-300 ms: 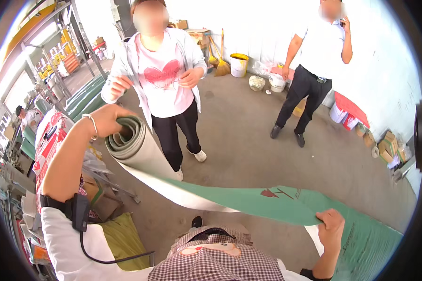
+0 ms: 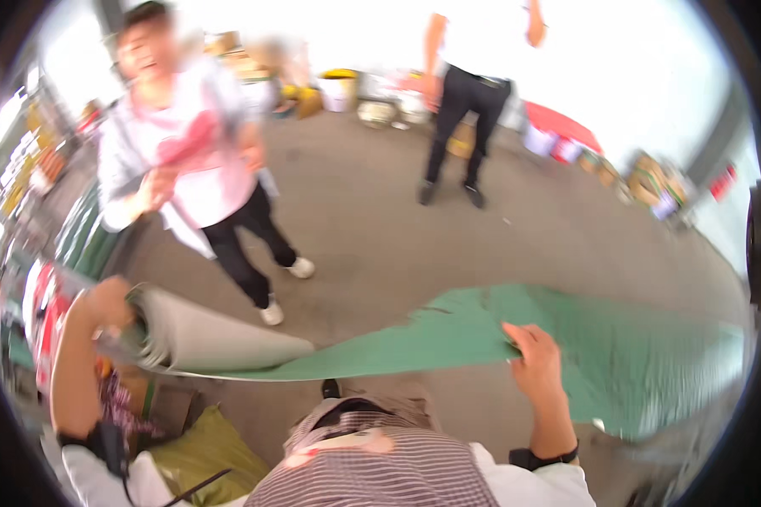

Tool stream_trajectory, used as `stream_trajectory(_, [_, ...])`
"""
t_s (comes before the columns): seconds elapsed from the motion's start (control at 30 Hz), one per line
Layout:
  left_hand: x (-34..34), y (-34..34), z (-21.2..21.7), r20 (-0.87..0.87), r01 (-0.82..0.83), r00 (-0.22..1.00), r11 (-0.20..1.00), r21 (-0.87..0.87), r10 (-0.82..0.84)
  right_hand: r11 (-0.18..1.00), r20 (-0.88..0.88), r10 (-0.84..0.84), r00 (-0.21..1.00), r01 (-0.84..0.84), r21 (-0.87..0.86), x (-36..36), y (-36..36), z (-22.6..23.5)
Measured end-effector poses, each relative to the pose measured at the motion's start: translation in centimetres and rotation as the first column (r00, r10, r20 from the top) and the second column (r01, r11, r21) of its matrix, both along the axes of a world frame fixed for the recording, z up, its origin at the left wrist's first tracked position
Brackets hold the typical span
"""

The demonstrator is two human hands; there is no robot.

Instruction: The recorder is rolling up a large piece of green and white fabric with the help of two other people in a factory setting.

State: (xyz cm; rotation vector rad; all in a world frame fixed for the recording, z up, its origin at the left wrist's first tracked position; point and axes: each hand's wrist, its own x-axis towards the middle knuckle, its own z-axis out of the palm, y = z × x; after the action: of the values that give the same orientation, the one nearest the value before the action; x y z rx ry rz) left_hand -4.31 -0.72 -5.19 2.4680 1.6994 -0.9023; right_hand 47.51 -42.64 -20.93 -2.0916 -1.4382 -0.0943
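Left hand (image 2: 108, 306) gripped the rolled end of the green sheet (image 2: 448, 338) | right hand (image 2: 534, 353) pinched its near edge | sheet spanned between them above the floor (image 2: 355, 228) | even tension probably limited creasing

Green-and-grey sheet (image 2: 397, 342), brown-and-white patterned apron (image 2: 380, 477), olive sack (image 2: 207, 456)
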Motion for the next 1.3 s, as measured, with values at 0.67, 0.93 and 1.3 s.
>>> stream_trajectory(0.67, [6.0, 0.0, 0.3, 0.546, -0.348, 0.788, 0.937, 0.015, 0.284, 0.973, -0.087, -0.221, 0.971, 0.213, -0.091, -0.3, -7.3, -0.4])
stream_trajectory(0.93, [8.4, 3.4, 4.4, 0.312, 0.564, 0.715, 0.779, 0.272, -0.626, 0.967, 0.241, 0.192, 0.951, -0.225, 0.121, 0.9, -0.1, 8.6])
stream_trajectory(1.3, [6.4, 1.1, 2.1, 0.027, 0.099, 0.995, 0.995, 0.007, -0.099, 0.979, -0.083, -0.186, 0.979, 0.178, -0.1, 2.6, -7.9, -2.4])
